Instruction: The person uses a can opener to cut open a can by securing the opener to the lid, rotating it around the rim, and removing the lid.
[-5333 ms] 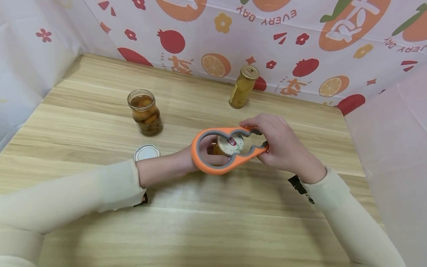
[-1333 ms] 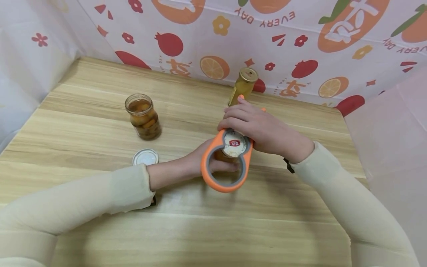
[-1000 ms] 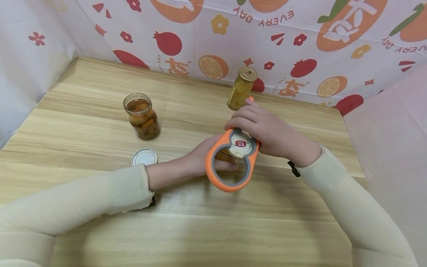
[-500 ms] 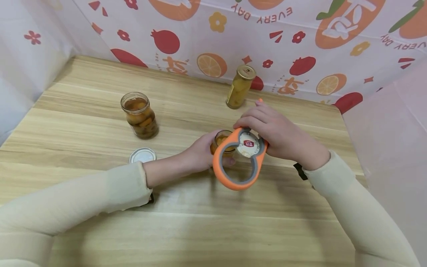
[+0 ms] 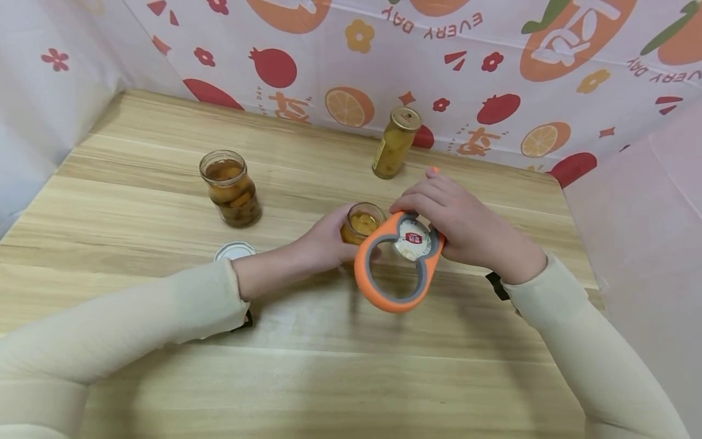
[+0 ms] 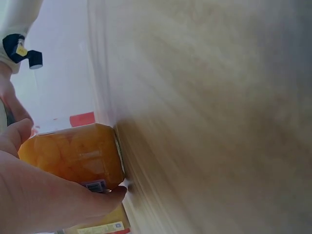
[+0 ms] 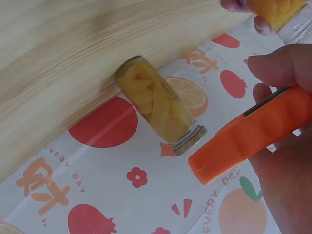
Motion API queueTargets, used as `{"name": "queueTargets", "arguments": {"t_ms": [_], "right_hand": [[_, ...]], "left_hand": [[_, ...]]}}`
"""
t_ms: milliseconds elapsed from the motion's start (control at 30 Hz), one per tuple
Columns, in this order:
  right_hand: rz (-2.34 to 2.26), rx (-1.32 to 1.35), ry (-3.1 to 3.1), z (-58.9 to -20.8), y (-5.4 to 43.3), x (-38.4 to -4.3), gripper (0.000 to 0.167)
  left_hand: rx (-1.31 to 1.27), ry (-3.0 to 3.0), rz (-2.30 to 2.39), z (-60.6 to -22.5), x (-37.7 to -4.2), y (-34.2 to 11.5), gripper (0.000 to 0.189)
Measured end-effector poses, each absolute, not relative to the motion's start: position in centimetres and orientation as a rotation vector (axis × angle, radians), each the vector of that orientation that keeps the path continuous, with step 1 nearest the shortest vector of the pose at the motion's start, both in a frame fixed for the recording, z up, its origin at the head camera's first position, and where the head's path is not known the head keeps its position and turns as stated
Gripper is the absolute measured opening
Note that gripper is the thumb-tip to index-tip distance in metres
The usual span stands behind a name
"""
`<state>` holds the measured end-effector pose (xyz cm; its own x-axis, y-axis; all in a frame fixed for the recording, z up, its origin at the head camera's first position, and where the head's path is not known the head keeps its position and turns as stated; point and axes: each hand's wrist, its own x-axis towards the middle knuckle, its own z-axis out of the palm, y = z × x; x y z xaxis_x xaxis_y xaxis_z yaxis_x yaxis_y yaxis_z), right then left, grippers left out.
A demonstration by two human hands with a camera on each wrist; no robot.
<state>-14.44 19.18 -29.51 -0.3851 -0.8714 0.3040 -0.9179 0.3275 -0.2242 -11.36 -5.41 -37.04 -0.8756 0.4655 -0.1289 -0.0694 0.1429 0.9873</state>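
Note:
My left hand [image 5: 323, 244] grips a glass jar of orange fruit [image 5: 362, 222], its mouth uncovered in the head view. The left wrist view shows the thumb and fingers wrapped about this jar [image 6: 83, 156], its base near the tabletop. To its right, my right hand [image 5: 466, 225] holds an orange jar opener [image 5: 364, 274] with a grey inner lining. A white lid with a red label [image 5: 414, 239] sits in the opener's smaller opening, apart from the jar. From the right wrist view, the fingers curl round the opener's orange handles [image 7: 253, 134].
An uncovered jar of dark fruit [image 5: 236, 195] stands at the left on the wooden table [image 5: 340, 378]. A white lid [image 5: 234, 250] lies by my left forearm. Close to the fruit-print cloth [image 5: 307, 55] at the back stands a tall jar with a gold lid [image 5: 396, 146].
The opener came down over the jar's lid and turned. The lid then came off within the opener, moving right with my right hand, while my left hand drew the jar slightly left, exposing its mouth.

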Motion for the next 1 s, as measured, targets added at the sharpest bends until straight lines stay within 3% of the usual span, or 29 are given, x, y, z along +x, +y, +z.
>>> {"name": "queueTargets", "arguments": {"t_ms": [1000], "right_hand": [[0.497,1.650,-2.519,-30.5,19.5,-14.1,0.053]], "left_hand": [[0.242,2.043,1.832,-36.8,-14.1,-6.4,0.063]]}}
